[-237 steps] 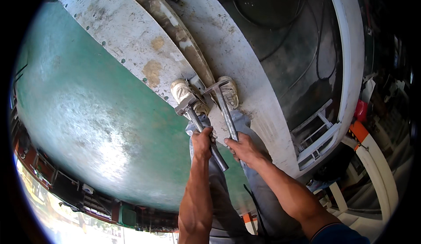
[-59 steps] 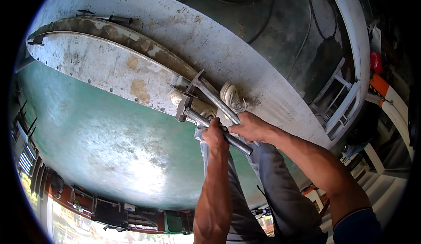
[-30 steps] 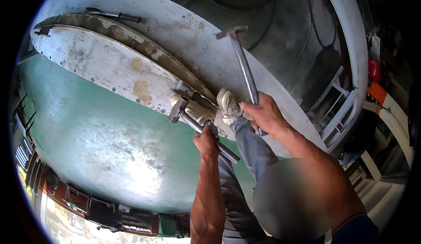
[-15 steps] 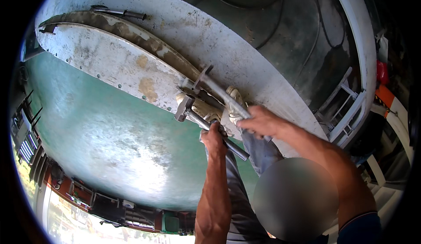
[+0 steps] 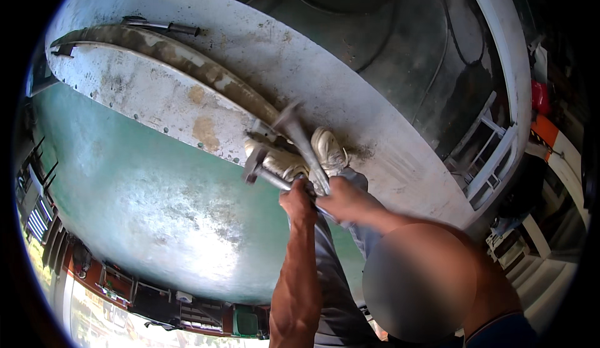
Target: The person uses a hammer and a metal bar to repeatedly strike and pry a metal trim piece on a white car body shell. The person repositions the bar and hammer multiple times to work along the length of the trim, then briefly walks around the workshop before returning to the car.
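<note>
My left hand (image 5: 297, 199) is closed round the metal shaft of a heavy hammer (image 5: 256, 164). My right hand (image 5: 344, 203), blurred, grips a long metal hammer (image 5: 300, 137) with a narrow crosswise head, lying over the lower end of a curved, stained metal strip (image 5: 187, 64). Motion blur hides whether the head touches it. The strip stands along a white, scuffed, curved panel (image 5: 125, 79) with holes along its edge. My shoes (image 5: 329, 149) are on the panel, beside and under the hammers.
Green floor (image 5: 137, 160) stretches left. A dark tool (image 5: 178, 27) lies on the panel's upper part. Hoses (image 5: 384, 42) lie on dark floor beyond. A white curved frame (image 5: 494, 29), ladder-like part (image 5: 490, 148), red object (image 5: 539, 98) and orange-white piece (image 5: 544, 132) are at right.
My right hand has swung its hammer down from raised a second ago to low over the strip's end, near the left hammer. My left hand keeps its hammer in about the same place.
</note>
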A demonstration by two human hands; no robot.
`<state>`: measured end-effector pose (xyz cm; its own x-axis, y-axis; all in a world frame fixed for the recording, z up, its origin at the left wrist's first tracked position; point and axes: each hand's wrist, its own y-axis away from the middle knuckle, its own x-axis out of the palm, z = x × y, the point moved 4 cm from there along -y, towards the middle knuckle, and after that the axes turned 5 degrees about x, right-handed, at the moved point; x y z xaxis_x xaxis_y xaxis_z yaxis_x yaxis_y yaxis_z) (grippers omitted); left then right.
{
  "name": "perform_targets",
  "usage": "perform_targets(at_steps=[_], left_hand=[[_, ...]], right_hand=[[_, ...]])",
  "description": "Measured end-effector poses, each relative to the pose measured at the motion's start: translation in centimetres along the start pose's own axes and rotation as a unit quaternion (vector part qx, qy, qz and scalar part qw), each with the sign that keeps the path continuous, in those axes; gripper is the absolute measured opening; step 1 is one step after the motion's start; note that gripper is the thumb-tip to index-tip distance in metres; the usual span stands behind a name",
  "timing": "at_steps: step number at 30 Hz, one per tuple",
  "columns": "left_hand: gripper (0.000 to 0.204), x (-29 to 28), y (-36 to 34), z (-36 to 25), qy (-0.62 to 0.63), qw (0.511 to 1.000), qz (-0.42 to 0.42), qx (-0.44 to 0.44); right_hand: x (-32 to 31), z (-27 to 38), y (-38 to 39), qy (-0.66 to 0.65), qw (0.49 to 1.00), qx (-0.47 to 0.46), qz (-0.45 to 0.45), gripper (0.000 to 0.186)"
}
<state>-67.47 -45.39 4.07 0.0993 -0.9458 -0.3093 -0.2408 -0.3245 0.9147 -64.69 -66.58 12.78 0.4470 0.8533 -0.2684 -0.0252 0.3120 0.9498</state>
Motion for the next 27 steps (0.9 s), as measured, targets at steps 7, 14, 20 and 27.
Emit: perform_targets(at_steps=[7, 14, 20, 27], left_hand=[[0.015, -3.8, -0.7, -1.2, -0.019, 0.999, 0.049, -0.001], [0.012, -2.1, -0.3, 1.3, 0.033, 0.997, 0.066, -0.018], [0.011, -1.7, 0.0, 2.6, 0.038, 0.996, 0.071, -0.043], [0.01, -1.5, 0.1, 2.3, 0.037, 0.996, 0.07, -0.04]], right_hand=[[-1.8, 1.5, 2.7, 0.009, 0.994, -0.006, 0.107, 0.018], [-0.8, -3.5, 2.6, 0.162, 0.975, 0.05, 0.143, 0.026], [1.1, -6.8, 1.7, 0.173, 0.966, 0.064, 0.179, 0.023], [2.9, -8.6, 0.9, 0.164, 0.963, 0.035, 0.21, 0.025]])
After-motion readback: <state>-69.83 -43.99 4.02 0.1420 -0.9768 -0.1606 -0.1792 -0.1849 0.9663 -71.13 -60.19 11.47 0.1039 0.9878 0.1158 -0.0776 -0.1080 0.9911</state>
